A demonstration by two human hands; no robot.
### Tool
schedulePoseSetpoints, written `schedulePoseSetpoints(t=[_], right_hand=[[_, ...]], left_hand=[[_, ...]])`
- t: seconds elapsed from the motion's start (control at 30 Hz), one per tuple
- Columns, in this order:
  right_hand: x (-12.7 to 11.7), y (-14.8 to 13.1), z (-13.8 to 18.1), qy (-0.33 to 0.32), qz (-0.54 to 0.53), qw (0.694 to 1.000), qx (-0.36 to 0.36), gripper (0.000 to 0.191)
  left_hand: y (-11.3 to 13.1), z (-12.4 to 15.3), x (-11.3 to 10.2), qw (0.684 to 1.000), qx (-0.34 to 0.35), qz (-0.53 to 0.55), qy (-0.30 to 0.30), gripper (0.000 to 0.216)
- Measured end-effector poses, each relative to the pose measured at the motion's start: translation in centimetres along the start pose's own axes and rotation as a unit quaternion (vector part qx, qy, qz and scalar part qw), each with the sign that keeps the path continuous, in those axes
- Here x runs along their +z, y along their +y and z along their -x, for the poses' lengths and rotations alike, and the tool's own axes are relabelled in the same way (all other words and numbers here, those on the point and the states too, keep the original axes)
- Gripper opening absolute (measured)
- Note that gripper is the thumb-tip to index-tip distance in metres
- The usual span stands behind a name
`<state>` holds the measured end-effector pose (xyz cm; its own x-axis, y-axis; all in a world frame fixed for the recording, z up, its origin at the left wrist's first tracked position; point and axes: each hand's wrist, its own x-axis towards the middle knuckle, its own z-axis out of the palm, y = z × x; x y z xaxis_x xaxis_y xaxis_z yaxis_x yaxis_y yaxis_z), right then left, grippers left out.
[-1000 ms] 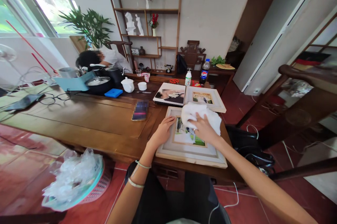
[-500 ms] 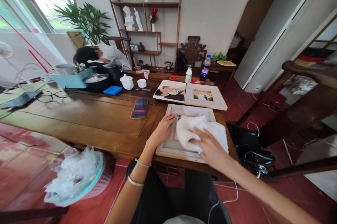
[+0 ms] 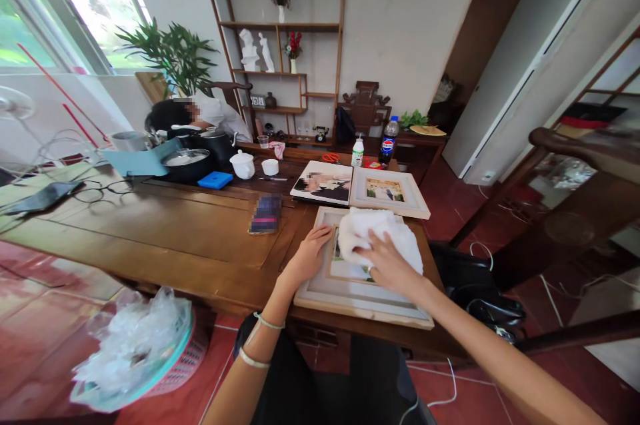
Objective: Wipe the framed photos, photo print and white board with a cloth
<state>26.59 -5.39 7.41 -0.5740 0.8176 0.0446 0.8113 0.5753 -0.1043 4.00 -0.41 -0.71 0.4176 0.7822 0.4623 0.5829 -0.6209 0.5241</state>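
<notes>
A light wooden picture frame (image 3: 320,292) lies flat at the table's near right edge, with part of its photo showing. My left hand (image 3: 313,250) rests on the frame's left side, fingers stretched out along it. My right hand (image 3: 387,262) grips a white cloth (image 3: 400,232) and presses it onto the upper right of the frame. The cloth is bunched up and covers much of the picture. Behind this frame lie a second framed photo (image 3: 385,192) and a portrait panel (image 3: 323,182), side by side.
A phone (image 3: 265,213) lies left of the frame. Farther back stand a white teapot (image 3: 243,164), a white cup (image 3: 270,166), a small white bottle (image 3: 357,152) and a cola bottle (image 3: 388,142). A waste basket (image 3: 183,358) stands on the floor. Another person (image 3: 220,115) leans on the table's far side.
My right hand has pushed the cloth away from me across the frame, uncovering more of its lower part. My left hand stays on the left side. The view has tilted up slightly.
</notes>
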Motion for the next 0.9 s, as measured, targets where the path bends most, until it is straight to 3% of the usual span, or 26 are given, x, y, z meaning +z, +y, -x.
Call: schedulePoseSetpoints(t=[0.17,0.27,0.37,0.47,0.63,0.73,0.9], right_hand=[[-1.6,-5.7,5.6,-0.075,-0.092,0.992,-0.051,0.067],[-1.4,-6.4,6.8,-0.066,-0.095,0.992,-0.046,0.069],[-0.1,-4.3,5.5,-0.013,-0.057,0.998,-0.023,0.07],[1.0,-0.5,2.7,0.044,0.023,0.998,0.026,0.066],[1.2,3.6,-2.3,0.102,0.103,0.985,0.095,0.062],[1.3,2.5,-3.8,0.066,0.095,0.99,0.081,0.06],[1.8,-3.4,-2.1,-0.024,0.051,0.998,0.023,0.055]], left_hand=[[0.0,0.0,0.1,1.0,0.007,-0.001,0.001,0.066],[-0.1,0.0,0.1,1.0,0.005,0.002,0.003,0.066],[-0.1,0.1,0.1,1.0,0.009,0.005,0.002,0.064],[-0.3,0.1,0.1,1.0,0.013,0.01,0.006,0.064],[-0.4,0.1,0.2,0.999,0.017,0.013,0.024,0.056],[-0.4,0.1,0.2,1.0,0.018,0.005,0.022,0.057],[-0.1,0.0,0.0,0.999,0.028,0.01,0.02,0.052]])
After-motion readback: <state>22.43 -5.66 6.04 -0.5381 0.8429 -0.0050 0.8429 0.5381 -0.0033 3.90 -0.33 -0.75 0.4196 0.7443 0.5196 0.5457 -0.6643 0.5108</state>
